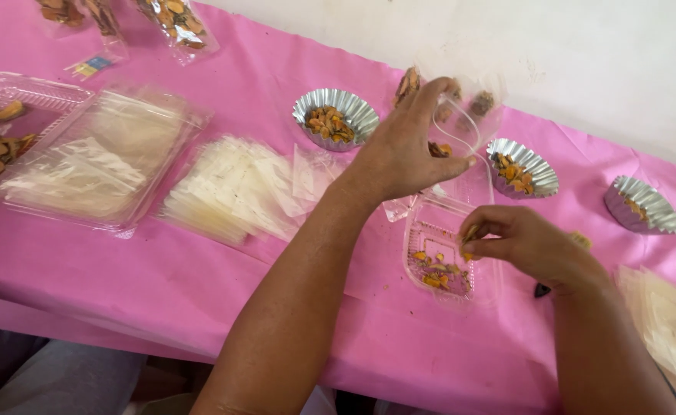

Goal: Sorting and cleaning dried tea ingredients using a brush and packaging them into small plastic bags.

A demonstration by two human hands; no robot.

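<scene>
My left hand [399, 154] is curled round a small clear plastic bag [461, 123], fingers over its top and thumb below, lifting it off the table; a few brown and orange snack pieces show inside it. My right hand [526, 246] is nearly closed, thumb and fingertips pinching a small yellowish piece [469, 233] just above one open clear clamshell tray [438, 265]. That tray lies on the pink tablecloth [199, 284] directly in front of me, between my two wrists, with a small scatter of orange and brown pieces on its floor.

Around it I count three silver fluted foil cups: one [336, 117] just left of my left hand, holding orange pieces, one [524, 167] just right of the bag, also filled, and one [644, 204] further right, near the table's far edge, with only a little in it.

To my left lies one loose stack of empty clear bags [234, 188], and beside that one larger clear clamshell box [96, 157] with more flat bags in it, its other half holding brown chips. A second stack of clear bags [665, 327] sits by my right forearm. Two filled, sealed packets [176, 23] lie at the far left corner.
</scene>
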